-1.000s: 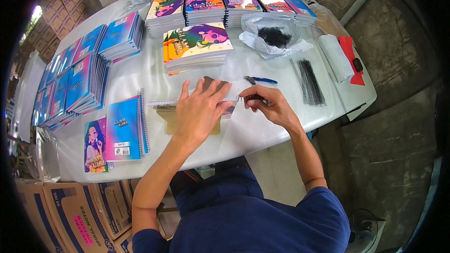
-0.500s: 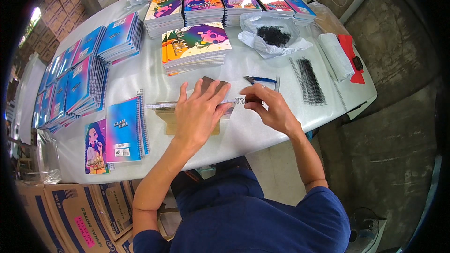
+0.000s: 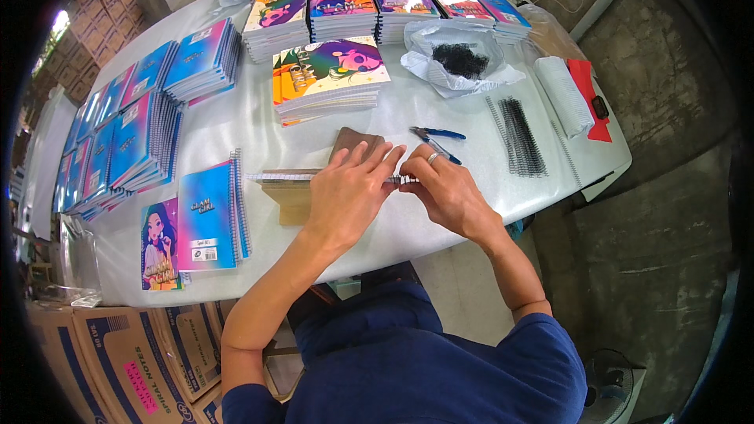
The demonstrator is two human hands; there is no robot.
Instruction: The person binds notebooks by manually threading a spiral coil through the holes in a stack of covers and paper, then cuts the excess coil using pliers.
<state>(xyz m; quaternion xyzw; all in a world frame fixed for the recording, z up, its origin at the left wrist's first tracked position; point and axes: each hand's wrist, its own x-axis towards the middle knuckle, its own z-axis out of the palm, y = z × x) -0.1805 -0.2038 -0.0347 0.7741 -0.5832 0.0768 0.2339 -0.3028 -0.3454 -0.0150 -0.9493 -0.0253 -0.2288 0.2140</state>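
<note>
A notebook (image 3: 284,177) stands on edge, its white page edges upward, against a tan wooden block (image 3: 294,210). Across it rests my left hand (image 3: 345,195), fingers stretched forward and thumb on the near side, gripping it. A brown block (image 3: 350,141) shows just beyond those fingers. My right hand (image 3: 449,192), with a ring on one finger, pinches a dark wire spiral (image 3: 402,180) at the notebook's right end. The fingertips of both hands nearly meet there and partly hide the spiral. Blue-handled cutters (image 3: 440,135) lie just past my right hand.
Loose black spirals (image 3: 514,137) lie at the right, and more fill a crumpled white wrapper (image 3: 416,71). A notebook stack (image 3: 330,78) stands ahead, with further stacks behind it. Blue notebooks (image 3: 133,145) crowd the left; a finished spiral notebook (image 3: 208,220) lies nearer. Cartons (image 3: 126,361) stand below the table.
My left hand has slid right along the notebook, its fingers closer together. The right hand has drawn in toward it, covering most of the spiral and uncovering the cutters.
</note>
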